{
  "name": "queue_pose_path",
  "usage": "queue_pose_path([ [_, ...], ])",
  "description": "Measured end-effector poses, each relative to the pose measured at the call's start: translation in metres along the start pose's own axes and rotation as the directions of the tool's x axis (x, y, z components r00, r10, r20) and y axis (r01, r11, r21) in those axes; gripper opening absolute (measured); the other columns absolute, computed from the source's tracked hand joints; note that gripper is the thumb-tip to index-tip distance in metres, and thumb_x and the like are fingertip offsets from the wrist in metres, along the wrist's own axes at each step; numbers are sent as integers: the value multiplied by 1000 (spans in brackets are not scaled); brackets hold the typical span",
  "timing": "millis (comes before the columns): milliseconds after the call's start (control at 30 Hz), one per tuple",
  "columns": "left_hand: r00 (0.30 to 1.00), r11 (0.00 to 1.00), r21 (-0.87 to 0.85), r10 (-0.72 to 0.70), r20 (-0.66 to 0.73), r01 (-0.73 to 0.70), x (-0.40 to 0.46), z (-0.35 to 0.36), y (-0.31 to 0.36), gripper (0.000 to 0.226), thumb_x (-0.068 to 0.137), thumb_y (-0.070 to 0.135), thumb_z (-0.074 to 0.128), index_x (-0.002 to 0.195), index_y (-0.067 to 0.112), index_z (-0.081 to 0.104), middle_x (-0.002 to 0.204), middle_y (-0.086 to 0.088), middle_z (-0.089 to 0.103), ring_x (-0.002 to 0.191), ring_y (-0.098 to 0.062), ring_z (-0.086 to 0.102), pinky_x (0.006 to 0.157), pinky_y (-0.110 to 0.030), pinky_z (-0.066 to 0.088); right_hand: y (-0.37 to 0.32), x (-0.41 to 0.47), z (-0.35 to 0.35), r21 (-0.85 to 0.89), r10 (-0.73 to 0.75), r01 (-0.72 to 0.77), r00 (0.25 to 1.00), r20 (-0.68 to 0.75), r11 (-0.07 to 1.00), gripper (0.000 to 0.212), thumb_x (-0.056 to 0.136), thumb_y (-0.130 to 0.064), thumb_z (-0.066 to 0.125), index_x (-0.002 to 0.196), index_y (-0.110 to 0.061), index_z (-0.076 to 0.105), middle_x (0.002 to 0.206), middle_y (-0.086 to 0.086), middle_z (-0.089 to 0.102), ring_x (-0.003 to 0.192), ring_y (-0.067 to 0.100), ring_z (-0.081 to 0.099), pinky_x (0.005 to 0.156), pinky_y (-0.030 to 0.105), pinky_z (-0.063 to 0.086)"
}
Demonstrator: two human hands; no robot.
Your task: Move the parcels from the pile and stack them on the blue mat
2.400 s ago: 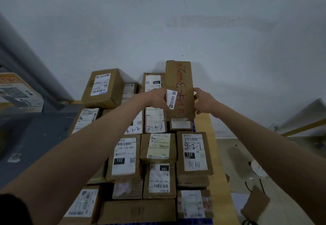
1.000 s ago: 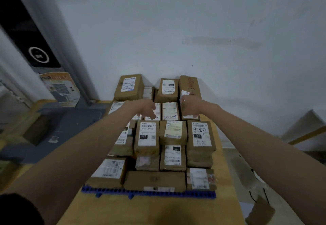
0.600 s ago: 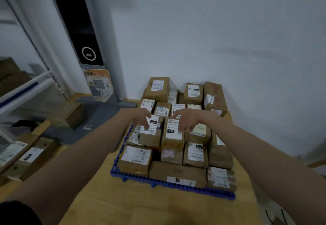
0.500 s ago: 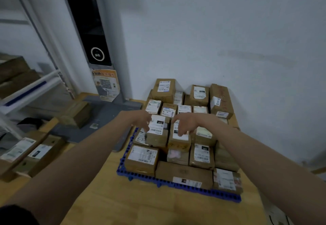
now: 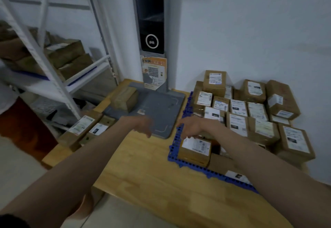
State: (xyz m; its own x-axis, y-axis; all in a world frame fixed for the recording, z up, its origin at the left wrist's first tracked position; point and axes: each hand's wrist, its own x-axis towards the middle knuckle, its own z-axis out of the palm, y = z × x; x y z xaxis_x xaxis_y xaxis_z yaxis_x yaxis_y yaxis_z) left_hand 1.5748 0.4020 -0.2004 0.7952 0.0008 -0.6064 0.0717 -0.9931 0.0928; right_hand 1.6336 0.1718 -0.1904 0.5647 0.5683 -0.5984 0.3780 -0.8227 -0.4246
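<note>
Several brown labelled parcels (image 5: 238, 120) are stacked on the blue mat (image 5: 174, 154) at the right, against the white wall. Two flat parcels (image 5: 84, 129) lie at the platform's left edge, and one plain carton (image 5: 125, 98) sits on a grey scale plate (image 5: 157, 109). My left hand (image 5: 142, 125) hovers above the grey plate with loose fingers and holds nothing. My right hand (image 5: 189, 126) hangs relaxed over the mat's left edge, just above the front-left parcel (image 5: 195, 150), holding nothing.
A wooden platform (image 5: 152, 167) carries the mat and the scale. A tall black scanner post (image 5: 151, 31) rises behind the plate. White metal shelving (image 5: 53, 70) with more cartons stands at the left. A pale tiled floor (image 5: 125, 215) lies below.
Both hands have let go of the tall parcel now at the stack's back right and drawn back leftwards, empty. The view has swung left, bringing the scale, shelving and left parcels into sight.
</note>
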Motion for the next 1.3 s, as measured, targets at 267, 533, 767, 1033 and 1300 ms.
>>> queue_pose_path([
  [267, 992, 975, -188, -117, 35, 122, -18, 36, -92, 67, 85, 38, 71, 143, 27, 41, 134, -2, 54, 114, -22, 57, 95, -34, 50, -76, 56, 35, 9, -36, 36, 996, 78, 999, 61, 92, -28, 64, 146, -23, 35, 115, 0, 53, 91, 17, 64, 70, 29, 55],
  [533, 985, 955, -246, -154, 74, 168, 5, 57, -145, 64, 87, 37, 69, 143, 23, 42, 142, -2, 44, 117, -25, 55, 96, -35, 50, -102, 129, 57, -9, -58, 60, 988, 140, 998, 57, 91, -27, 62, 143, -23, 39, 114, 3, 54, 91, 18, 61, 68, 26, 52],
  [767, 967, 959, -153, -221, 123, 239, 22, 84, -202, 61, 92, 41, 61, 143, 15, 42, 147, -8, 41, 129, -28, 45, 103, -40, 44, -127, 199, 76, 23, -107, 104, 984, 144, 994, 52, 88, -28, 60, 138, -22, 45, 103, 1, 50, 78, 14, 58, 54, 23, 45],
  [1033, 931, 899, -248, -363, 33, 360, 31, 104, -254, 60, 91, 36, 62, 139, 6, 44, 138, -13, 50, 124, -27, 50, 93, -30, 42, -151, 243, 98, 108, -105, 86, 975, 193, 990, 52, 88, -26, 59, 139, -21, 46, 115, 2, 53, 86, 15, 60, 56, 21, 46],
  [1300, 933, 889, -300, -359, 11, 345, 74, 107, -309, 61, 81, 30, 70, 135, 12, 48, 139, -10, 41, 122, -29, 48, 99, -44, 47, -181, 275, 121, 247, -30, -26, 975, 219, 969, 49, 89, -26, 59, 136, -18, 48, 113, 9, 63, 89, 18, 62, 60, 24, 51],
])
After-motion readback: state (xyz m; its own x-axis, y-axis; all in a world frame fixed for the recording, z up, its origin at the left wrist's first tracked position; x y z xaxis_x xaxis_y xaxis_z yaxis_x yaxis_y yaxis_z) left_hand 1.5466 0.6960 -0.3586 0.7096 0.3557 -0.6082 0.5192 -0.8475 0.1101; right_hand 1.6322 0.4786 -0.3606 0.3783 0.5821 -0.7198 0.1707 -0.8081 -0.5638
